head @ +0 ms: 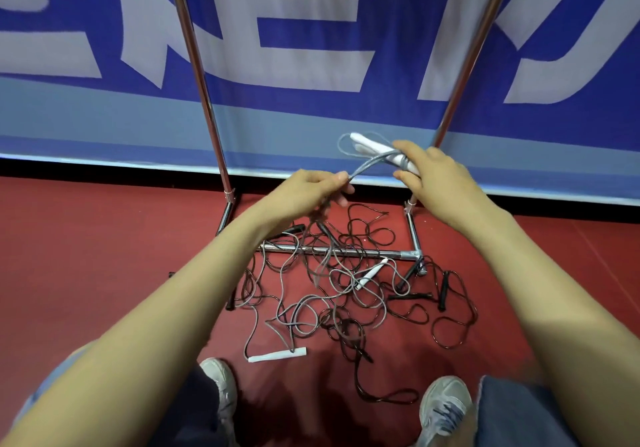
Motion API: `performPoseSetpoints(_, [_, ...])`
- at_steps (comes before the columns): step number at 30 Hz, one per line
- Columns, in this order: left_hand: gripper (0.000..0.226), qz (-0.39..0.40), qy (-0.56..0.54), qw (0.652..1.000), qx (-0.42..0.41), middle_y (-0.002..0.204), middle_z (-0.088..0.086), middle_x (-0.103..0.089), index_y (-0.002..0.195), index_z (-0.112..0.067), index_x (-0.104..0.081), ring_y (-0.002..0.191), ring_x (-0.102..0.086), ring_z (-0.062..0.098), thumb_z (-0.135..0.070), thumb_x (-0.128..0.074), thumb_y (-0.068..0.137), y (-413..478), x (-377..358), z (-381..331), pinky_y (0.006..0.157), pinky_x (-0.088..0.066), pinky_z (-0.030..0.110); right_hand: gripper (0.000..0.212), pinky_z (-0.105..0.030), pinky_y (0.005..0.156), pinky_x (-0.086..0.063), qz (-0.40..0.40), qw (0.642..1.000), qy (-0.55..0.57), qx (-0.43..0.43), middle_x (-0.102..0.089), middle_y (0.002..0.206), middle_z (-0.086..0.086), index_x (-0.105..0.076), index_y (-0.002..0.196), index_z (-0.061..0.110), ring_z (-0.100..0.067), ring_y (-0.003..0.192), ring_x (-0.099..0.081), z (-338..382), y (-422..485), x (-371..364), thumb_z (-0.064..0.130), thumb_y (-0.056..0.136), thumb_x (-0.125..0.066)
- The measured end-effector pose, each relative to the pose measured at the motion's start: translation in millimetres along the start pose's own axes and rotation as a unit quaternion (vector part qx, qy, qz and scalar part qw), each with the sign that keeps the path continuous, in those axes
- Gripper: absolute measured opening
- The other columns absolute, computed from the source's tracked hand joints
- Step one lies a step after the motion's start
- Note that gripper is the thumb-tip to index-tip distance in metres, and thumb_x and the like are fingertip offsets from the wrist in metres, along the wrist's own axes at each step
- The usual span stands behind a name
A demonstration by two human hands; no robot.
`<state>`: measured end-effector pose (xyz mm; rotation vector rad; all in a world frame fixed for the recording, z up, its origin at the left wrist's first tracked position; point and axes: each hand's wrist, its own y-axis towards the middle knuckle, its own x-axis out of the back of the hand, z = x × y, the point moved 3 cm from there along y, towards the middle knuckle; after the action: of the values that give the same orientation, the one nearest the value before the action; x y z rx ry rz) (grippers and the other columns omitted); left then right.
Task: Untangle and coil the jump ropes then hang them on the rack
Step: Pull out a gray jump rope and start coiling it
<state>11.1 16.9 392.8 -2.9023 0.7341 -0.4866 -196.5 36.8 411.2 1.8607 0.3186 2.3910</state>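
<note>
Pinching grey rope [370, 164] in left fingers [336, 178], right fingers [410, 147] gripping handles [362, 142]

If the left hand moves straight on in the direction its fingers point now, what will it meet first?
Probably the right hand, which grips the white handles. The left hand points right, along the grey rope it pinches. Depth is unclear, so it might miss.

Red floor [104, 256]: tangled jump ropes [332, 294], chrome rack base [346, 252], shoes [445, 408].
</note>
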Motion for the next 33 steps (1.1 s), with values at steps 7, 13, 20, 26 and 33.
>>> performPoseSetpoints(7, [0.030, 0.162, -0.198, 0.966, 0.045, 0.088, 0.003, -0.074, 0.100, -0.012, -0.069, 0.084, -0.070, 0.014, -0.030, -0.045, 0.096, -8.5, -19.8, -8.3, 0.082, -0.055, 0.029, 0.052, -0.033, 0.077, -0.039, -0.079, 0.987, 0.126, 0.067, -0.044, 0.098, 0.001, -0.033, 0.148, 0.034, -0.020, 0.086, -0.047, 19.2, -4.3, 8.0, 0.032, 0.099, -0.051])
performPoseSetpoints(13, [0.009, 0.047, -0.187, 0.979, -0.065, 0.071, 0.005, -0.070, 0.073, -0.011, -0.071, 0.079, -0.071, 0.019, -0.007, -0.068, 0.080, -4.5, -13.8, -16.1, 0.077, -0.055, 0.024, 0.047, -0.026, 0.077, -0.037, -0.095, 0.960, 0.258, 0.046, -0.054, 0.113, 0.001, -0.040, 0.142, 0.034, -0.014, 0.085, -0.049, 21.8, -6.5, 14.8, 0.027, 0.097, -0.054])
performPoseSetpoints(20, [0.015, -0.179, -0.014, 0.972, -0.153, 0.064, -0.009, -0.059, 0.081, -0.016, -0.065, 0.048, -0.042, 0.003, -0.026, -0.063, 0.092, -3.1, -5.0, -19.4, 0.056, -0.036, 0.023, 0.041, -0.031, 0.061, -0.042, -0.062, 0.937, 0.344, -0.017, -0.056, 0.081, 0.007, -0.043, 0.134, 0.042, -0.014, 0.062, -0.047, 20.0, 0.3, 3.9, 0.033, 0.096, -0.054])
performPoseSetpoints(26, [0.023, -0.013, -0.231, 0.973, 0.019, 0.066, -0.006, -0.060, 0.093, -0.008, -0.069, 0.058, -0.038, 0.006, -0.023, -0.052, 0.097, 1.2, -12.2, -9.1, 0.060, -0.030, 0.020, 0.036, -0.028, 0.056, -0.042, -0.008, 0.904, 0.428, -0.018, -0.062, 0.084, -0.002, -0.048, 0.124, 0.046, -0.013, 0.060, -0.048, 18.4, 4.4, 2.1, 0.024, 0.096, -0.057])
performPoseSetpoints(33, [0.010, -0.084, -0.168, 0.979, -0.080, 0.062, -0.009, -0.065, 0.081, -0.013, -0.070, 0.055, -0.047, 0.002, -0.007, -0.066, 0.086, -0.6, -7.2, -2.4, 0.060, -0.035, 0.016, 0.038, -0.018, 0.047, -0.033, 0.109, 0.807, 0.580, 0.032, -0.058, 0.087, -0.012, -0.052, 0.126, 0.039, -0.010, 0.052, -0.041, 36.4, -3.9, 7.6, 0.029, 0.090, -0.058])
